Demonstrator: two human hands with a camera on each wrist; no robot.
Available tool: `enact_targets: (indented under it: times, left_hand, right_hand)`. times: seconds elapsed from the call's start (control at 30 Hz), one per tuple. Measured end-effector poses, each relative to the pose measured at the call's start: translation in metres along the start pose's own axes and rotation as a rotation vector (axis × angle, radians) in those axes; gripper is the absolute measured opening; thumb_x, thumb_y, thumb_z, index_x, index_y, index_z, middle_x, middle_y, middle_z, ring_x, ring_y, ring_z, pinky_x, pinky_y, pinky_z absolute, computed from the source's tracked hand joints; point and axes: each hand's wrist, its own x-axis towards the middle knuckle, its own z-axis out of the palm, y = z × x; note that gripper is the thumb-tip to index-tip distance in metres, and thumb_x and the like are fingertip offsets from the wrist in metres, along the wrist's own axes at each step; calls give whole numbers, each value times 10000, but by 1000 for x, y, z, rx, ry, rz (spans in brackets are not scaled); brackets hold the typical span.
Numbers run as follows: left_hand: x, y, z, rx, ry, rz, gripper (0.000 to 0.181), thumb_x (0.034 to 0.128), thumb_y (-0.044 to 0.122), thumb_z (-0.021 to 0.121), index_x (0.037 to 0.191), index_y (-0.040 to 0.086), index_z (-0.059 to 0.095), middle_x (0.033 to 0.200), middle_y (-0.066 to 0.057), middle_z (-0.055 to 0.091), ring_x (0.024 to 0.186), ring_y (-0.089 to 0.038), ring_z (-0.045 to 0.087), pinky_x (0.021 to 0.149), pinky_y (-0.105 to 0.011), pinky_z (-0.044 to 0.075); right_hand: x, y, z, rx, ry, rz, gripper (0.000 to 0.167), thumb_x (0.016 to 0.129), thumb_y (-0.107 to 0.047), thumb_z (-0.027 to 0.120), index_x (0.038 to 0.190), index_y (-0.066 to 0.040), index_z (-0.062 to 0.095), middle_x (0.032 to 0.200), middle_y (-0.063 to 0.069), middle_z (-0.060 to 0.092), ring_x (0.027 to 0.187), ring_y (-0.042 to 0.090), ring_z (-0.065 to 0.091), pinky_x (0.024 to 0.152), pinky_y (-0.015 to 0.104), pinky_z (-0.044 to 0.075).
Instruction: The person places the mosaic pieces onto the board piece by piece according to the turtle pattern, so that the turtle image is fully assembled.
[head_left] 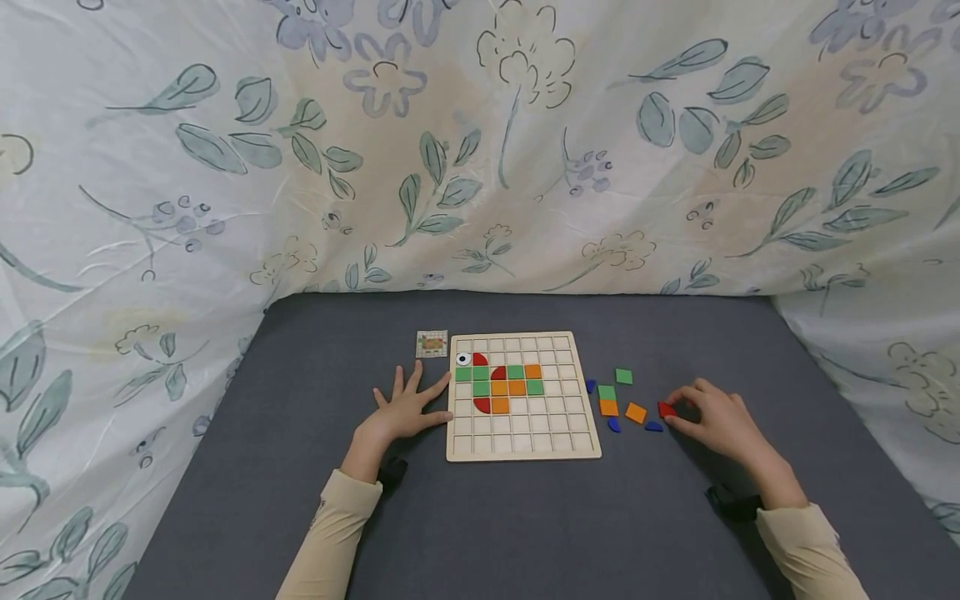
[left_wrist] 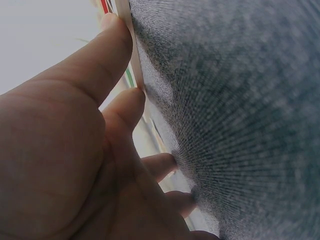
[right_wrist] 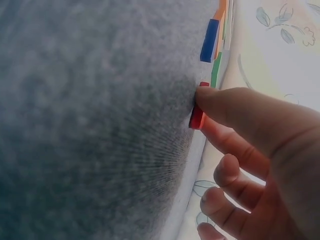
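A wooden grid board (head_left: pixel 525 446) lies mid-table, with red, green and orange pieces and a white piece with a black dot (head_left: pixel 463 359) in its upper left cells. My left hand (head_left: pixel 402 412) is spread flat, thumb and index fingertip touching the board's left edge; the left wrist view shows this hand (left_wrist: pixel 115 130) against the edge. Right of the board, my right hand (head_left: pixel 714 419) pinches a red piece (head_left: pixel 665 410) between thumb and index finger. In the right wrist view the hand (right_wrist: pixel 250 145) grips this red piece (right_wrist: pixel 197 118) at the cloth, its other fingers loosely bent.
Loose pieces lie between the board and my right hand: green (head_left: pixel 623 377), orange (head_left: pixel 635 413), blue (head_left: pixel 654 427) and several others. A small picture card (head_left: pixel 432 353) is by the board's top left corner. A flowered curtain (head_left: pixel 480 208) hangs behind the dark table (head_left: pixel 480 533).
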Motion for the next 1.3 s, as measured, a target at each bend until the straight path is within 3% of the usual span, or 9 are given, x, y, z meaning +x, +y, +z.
enact_targets:
  times: [0.33, 0.67, 1.03, 1.3]
  left_hand:
    - [1, -1, 1, 7, -2, -4, 721, 871, 511, 557, 1478, 311, 224, 1546, -190, -43, 1371, -451, -159, 959, -752, -74]
    - [1, 0, 1, 11, 1, -4, 710, 878, 506, 550, 1478, 302, 232, 1547, -191, -31, 1374, -454, -143, 960, -755, -64]
    - [-1, 2, -2, 6, -3, -2, 705, 879, 502, 549, 1478, 303, 235, 1545, -194, -41, 1371, -454, -155, 959, -755, -66]
    - [1, 0, 1, 2, 1, -11, 720, 872, 511, 556, 1479, 301, 231, 1545, -195, -35, 1370, -453, -157, 959, -753, -73]
  right_hand:
    - [12, -9, -2, -4, 0, -12, 223, 779, -294, 744, 930, -136, 700, 744, -7, 466, 635, 122, 372, 589, 314, 195]
    - [37, -36, -6, -12, -21, -62, 225, 786, -312, 739, 919, -137, 692, 747, -2, 476, 634, 125, 369, 617, 331, 213]
    - [68, -66, 4, 54, -48, -100, 209, 801, -310, 729, 937, -156, 695, 869, 35, 555, 697, 145, 468, 686, 396, 300]
    - [86, -86, 14, 74, -35, -149, 223, 784, -301, 747, 930, -142, 695, 812, 33, 523, 674, 134, 411, 649, 357, 244]
